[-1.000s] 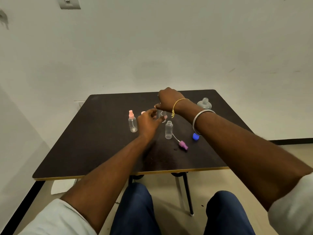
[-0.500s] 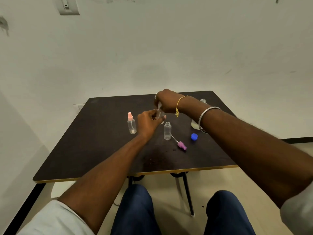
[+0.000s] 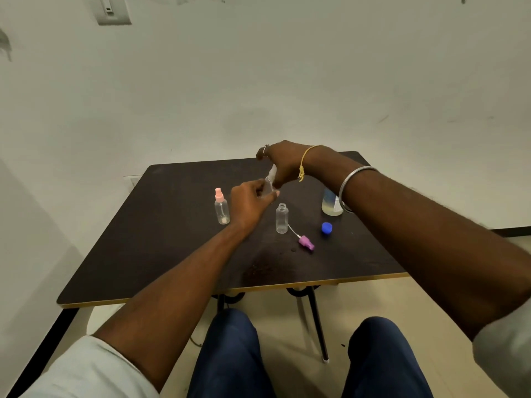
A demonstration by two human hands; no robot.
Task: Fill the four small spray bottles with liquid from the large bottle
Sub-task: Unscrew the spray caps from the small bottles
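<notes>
Dark table (image 3: 172,254) before us: a purple sprayer (image 3: 306,243) lies just right of the uncapped bottle (image 3: 281,218), with a pink-topped bottle (image 3: 221,206) to its left. Just behind it, our left hand (image 3: 248,202) grips a small clear bottle (image 3: 271,179) and our right hand (image 3: 283,165) pinches its top. The large bottle (image 3: 330,203) stands right.

1. A single head-worn view looks forward and down from above the person's knees (image 3: 230,354), at the frame's bottom.
2. The surface (image 3: 172,254) sits mid-frame, fairly near, with the forearms (image 3: 186,288) entering from the lower corners.
3. The wall (image 3: 287,81) fills the upper half.
4. The wide lens probably bends the edges, so distances there are uncertain.
</notes>
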